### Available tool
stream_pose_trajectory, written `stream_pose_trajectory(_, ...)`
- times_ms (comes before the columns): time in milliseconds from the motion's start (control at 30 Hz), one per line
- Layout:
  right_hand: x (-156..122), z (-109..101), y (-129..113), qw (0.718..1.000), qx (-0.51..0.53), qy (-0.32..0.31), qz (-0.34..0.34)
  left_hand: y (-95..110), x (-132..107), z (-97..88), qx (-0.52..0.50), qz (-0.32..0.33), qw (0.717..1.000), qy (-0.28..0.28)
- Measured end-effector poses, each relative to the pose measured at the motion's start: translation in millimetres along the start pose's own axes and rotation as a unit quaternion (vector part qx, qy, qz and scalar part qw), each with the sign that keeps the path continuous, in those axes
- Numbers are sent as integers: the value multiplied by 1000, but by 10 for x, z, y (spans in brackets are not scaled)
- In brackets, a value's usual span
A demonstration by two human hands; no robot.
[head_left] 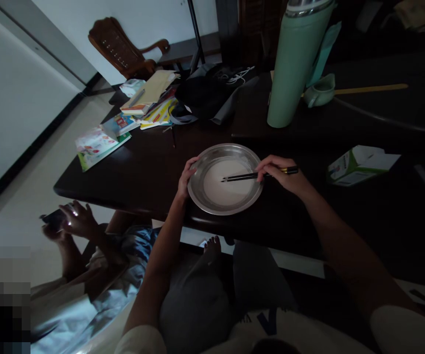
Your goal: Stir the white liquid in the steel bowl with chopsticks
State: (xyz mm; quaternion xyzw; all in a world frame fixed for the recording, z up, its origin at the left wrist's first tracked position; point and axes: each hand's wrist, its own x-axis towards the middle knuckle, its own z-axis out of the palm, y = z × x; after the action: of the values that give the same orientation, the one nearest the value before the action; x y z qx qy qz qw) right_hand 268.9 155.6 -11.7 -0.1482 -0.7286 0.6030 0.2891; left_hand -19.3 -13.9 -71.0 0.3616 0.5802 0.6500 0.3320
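Observation:
A round metal plate with pale liquid in it sits near the front edge of the dark table. My left hand grips the plate's left rim, fingers curled over it. My right hand is closed on a pair of dark chopsticks whose tips reach over the liquid in the middle of the plate.
A tall green flask and a green cup stand behind the plate. Books and a dark bag lie at the back left, a small carton at the right. Another person's hands hold a phone at lower left.

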Motion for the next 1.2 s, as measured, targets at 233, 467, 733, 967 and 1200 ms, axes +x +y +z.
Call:
stream_pose_trajectory(233, -7, -29, 21, 1000, 19, -7, 9, 15, -5, 8, 10, 3, 1000, 3)
stream_pose_trajectory(467, 10, -23, 15, 1000, -7, 14, -7, 5, 5, 0, -1, -7, 1000, 8)
stream_pose_trajectory(733, -11, 36, 32, 999, 24, -38, 0, -25, 8, -21, 13, 3, 1000, 1)
stream_pose_trajectory(967, 10, -77, 45, 999, 22, 24, -23, -37, 25, -30, 14, 26, 999, -12)
stream_pose_trajectory(1200, -3, 35, 43, 999, 32, -40, -7, -33, 18, -33, 6, 9, 1000, -9)
